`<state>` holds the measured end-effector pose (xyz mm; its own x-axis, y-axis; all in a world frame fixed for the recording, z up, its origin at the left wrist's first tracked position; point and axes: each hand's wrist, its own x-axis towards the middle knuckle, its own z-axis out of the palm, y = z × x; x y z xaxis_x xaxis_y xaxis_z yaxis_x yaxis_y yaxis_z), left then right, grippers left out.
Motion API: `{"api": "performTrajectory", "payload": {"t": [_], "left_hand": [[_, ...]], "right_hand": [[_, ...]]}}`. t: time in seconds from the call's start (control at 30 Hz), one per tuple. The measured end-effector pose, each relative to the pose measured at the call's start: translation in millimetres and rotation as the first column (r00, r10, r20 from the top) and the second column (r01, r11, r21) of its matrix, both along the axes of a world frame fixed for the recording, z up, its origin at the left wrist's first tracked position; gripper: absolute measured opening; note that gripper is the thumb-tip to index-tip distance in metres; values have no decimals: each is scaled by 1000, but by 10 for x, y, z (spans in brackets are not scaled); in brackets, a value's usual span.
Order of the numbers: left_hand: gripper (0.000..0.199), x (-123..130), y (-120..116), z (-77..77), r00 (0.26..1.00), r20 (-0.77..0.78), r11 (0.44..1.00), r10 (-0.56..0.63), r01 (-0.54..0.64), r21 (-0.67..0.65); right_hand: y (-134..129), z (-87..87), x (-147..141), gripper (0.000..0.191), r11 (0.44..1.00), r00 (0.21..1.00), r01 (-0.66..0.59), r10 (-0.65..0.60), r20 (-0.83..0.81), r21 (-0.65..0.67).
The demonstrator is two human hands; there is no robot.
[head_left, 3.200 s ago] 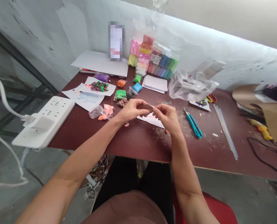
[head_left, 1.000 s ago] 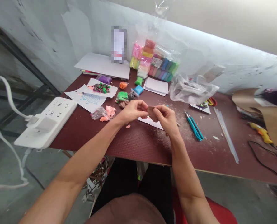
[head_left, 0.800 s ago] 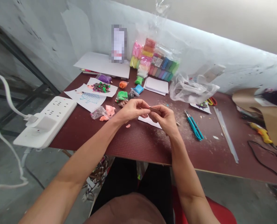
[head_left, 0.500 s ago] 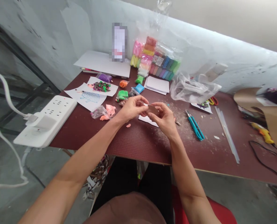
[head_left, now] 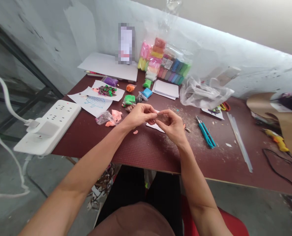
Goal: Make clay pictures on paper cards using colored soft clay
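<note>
My left hand (head_left: 143, 115) and my right hand (head_left: 172, 125) meet above the table, fingertips pinched close together. Between them is a small, thin brown piece (head_left: 162, 115); its kind is too small to make out, and the fingers partly cover it. A white sheet of paper (head_left: 158, 127) lies beneath, mostly hidden by the hands. Left of my left hand sit peach-coloured clay (head_left: 116, 116) in an opened plastic wrapper and a green clay lump (head_left: 129, 99). A teal utility knife (head_left: 206, 132) rests to the right of my right hand, beside scattered light crumbs.
A blue drawing (head_left: 94, 102) and a pile of small dark and green pieces (head_left: 106, 91) lie left. Bagged clay packs (head_left: 170, 67) lean against the wall. A power strip (head_left: 52, 124) juts over the left edge. Clear sticks (head_left: 239, 142) and a yellow glue gun (head_left: 280, 142) are at right.
The brown piece has turned between my fingers and shows less of its flat side. My hands stay in nearly the same place, with my right fingers slightly shifted.
</note>
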<state>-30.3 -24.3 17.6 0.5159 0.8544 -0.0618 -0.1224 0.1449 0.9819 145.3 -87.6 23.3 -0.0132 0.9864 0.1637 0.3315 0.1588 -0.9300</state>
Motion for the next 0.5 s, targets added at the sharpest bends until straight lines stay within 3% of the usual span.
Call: {"api": "performTrajectory", "payload": {"t": [0.33, 0.5], "left_hand": [[4, -59, -62, 163, 993, -75, 996, -87, 88, 5], [9, -86, 3, 112, 999, 33, 999, -21, 21, -25]], "right_hand": [[6, 24, 7, 13, 997, 996, 75, -76, 50, 34], [72, 42, 104, 19, 979, 981, 196, -195, -21, 60]]}}
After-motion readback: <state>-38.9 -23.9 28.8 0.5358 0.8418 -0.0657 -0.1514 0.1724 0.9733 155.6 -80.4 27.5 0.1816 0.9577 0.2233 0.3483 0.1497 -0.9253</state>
